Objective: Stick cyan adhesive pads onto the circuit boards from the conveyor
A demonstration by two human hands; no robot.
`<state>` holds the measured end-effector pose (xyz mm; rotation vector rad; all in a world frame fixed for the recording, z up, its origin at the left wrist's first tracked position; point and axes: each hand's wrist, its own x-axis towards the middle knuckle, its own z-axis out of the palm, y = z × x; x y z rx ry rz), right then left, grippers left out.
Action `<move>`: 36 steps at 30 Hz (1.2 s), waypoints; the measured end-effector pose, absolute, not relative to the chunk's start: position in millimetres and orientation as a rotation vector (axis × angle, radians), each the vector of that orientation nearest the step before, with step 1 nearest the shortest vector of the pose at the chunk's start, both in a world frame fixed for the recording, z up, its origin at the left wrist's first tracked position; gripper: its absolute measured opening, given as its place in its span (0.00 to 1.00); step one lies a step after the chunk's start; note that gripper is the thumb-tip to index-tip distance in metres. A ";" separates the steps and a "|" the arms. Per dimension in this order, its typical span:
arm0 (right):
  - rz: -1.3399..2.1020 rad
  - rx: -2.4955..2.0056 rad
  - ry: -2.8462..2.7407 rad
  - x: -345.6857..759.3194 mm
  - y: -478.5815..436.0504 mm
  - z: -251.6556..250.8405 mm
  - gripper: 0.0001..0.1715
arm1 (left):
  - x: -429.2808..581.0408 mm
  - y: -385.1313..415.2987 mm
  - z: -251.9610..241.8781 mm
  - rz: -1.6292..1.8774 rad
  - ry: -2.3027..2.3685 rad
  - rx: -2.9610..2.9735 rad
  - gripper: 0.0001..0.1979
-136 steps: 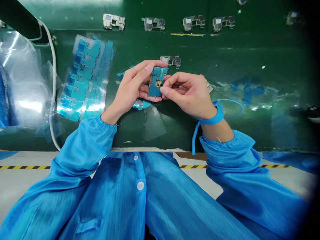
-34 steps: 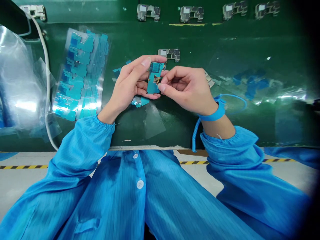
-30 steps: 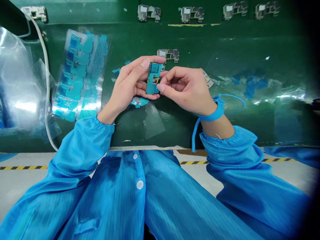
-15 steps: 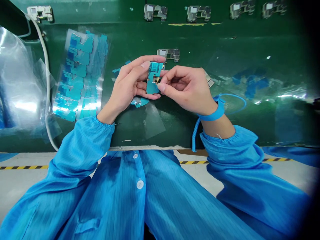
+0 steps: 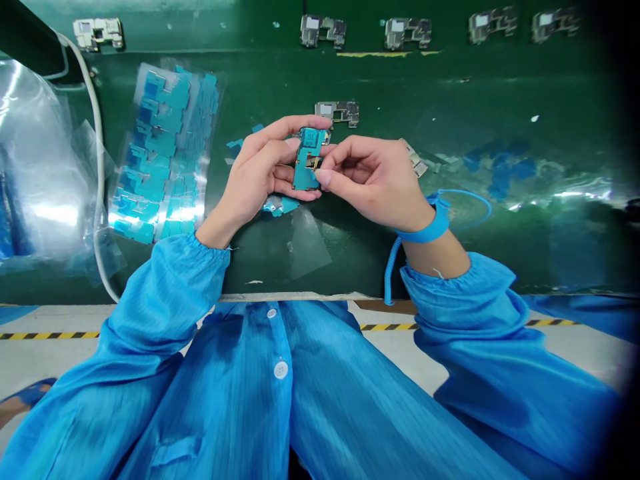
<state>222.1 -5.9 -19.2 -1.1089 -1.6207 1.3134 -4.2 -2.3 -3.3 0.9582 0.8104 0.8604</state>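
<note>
My left hand (image 5: 260, 160) holds a small circuit board (image 5: 306, 175) upright between its fingers, and blue film covers much of the board's face. At the board's right edge, the thumb and index finger of my right hand (image 5: 370, 175) are pinched together by its lower part; whether they grip the film or the board is too small to tell. A blue band (image 5: 435, 223) with a coiled cord is around my right wrist. Just behind my hands lies another board (image 5: 345, 113). A clear sheet of blue film pieces (image 5: 160, 153) lies to the left.
Several boards, one of them (image 5: 323, 31) near the middle, lie along the back of the green table (image 5: 360, 267). A white cable (image 5: 97, 153) and clear plastic (image 5: 50, 167) are at the left. Another board (image 5: 416, 160) is partly behind my right hand.
The view has shifted slightly, so the table items appear a little lower. My hands keep nearly the same hold on the board. A foot now shows at the lower left.
</note>
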 end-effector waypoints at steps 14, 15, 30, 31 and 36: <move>1.293 -1.087 -1.652 221.8 -5.7 -17.6 0.18 | -2.6 -3.5 -8.2 0.875 0.878 0.995 0.27; 1.294 -1.082 -1.654 221.6 -5.6 -17.4 0.17 | -2.3 -2.9 -9.3 0.875 0.898 0.992 0.28; 1.233 -1.028 -1.582 219.5 -2.0 -9.8 0.24 | -4.5 0.4 -22.9 1.015 0.809 1.057 0.30; 1.220 -1.032 -1.573 219.9 -1.5 -9.2 0.25 | -5.0 0.6 -23.9 1.030 0.793 1.070 0.31; 1.222 -1.026 -1.587 218.8 -1.2 -12.0 0.28 | -6.1 0.1 -27.8 1.077 0.737 1.155 0.39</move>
